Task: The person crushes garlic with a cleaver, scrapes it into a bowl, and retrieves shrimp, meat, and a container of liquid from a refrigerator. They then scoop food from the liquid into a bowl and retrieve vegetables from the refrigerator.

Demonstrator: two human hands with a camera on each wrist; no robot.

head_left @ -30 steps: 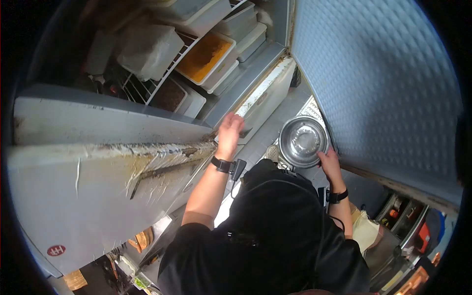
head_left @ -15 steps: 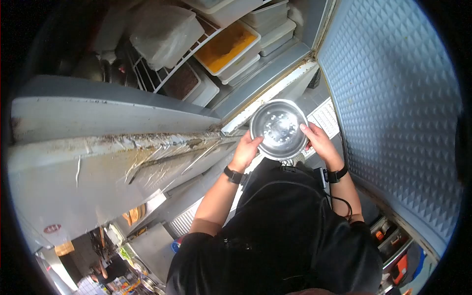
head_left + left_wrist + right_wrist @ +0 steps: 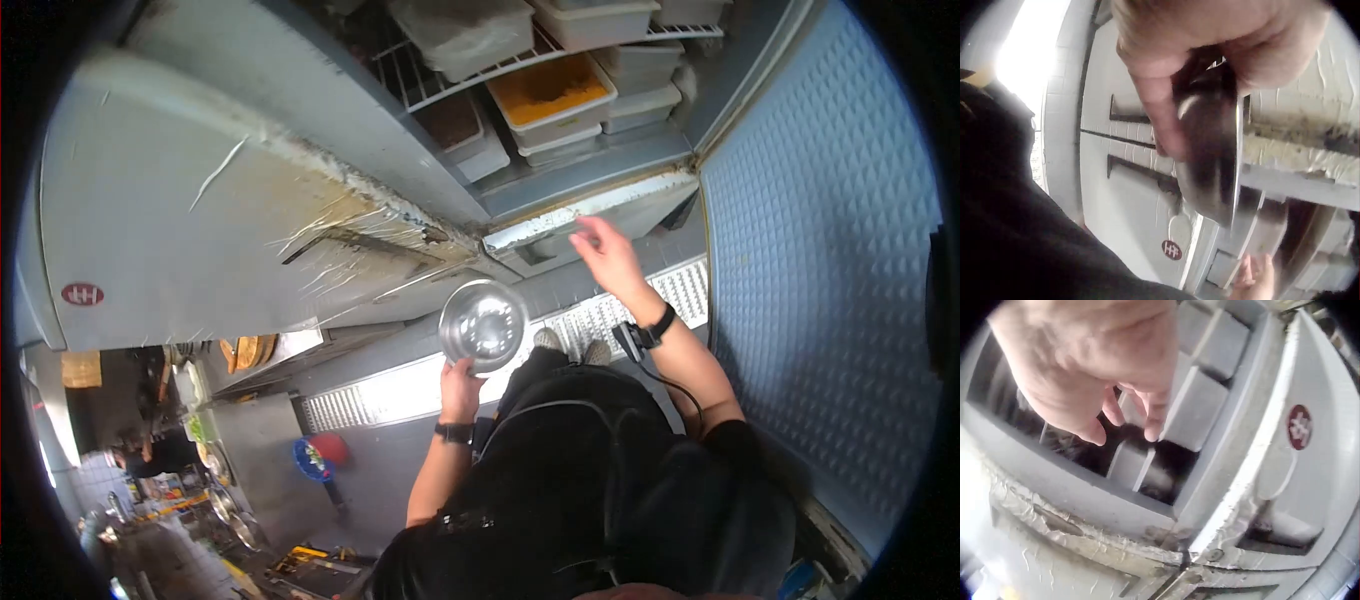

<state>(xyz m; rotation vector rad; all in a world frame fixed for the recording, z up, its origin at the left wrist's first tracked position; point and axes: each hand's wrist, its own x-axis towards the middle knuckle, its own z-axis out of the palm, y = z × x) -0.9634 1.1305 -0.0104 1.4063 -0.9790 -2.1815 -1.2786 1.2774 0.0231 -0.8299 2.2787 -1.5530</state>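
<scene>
My left hand [image 3: 460, 392] grips a shiny round metal bowl [image 3: 484, 325] by its near rim, out in front of the body. In the left wrist view the bowl [image 3: 1210, 162] appears side-on, with the thumb on one side of its wall and fingers on the other. Nothing is held by my right hand [image 3: 610, 258], which reaches forward beside the open refrigerator compartment. Seen from the right wrist, the fingers of this hand [image 3: 1104, 369] bend loosely in front of the shelved food tubs. One white tub [image 3: 555, 100] contains something orange.
A quilted metal refrigerator door [image 3: 820, 270] stands open at the right. On the left is a shut white door [image 3: 200, 220] with peeling film. Wire shelving [image 3: 470, 85] carries several tubs. A perforated floor strip [image 3: 590, 320] runs below, and a kitchen counter [image 3: 255, 440] stands behind.
The bowl has passed from my right hand to my left, with both hands on it midway. It moved left, while my right hand let go and went forward. The view turned too.
</scene>
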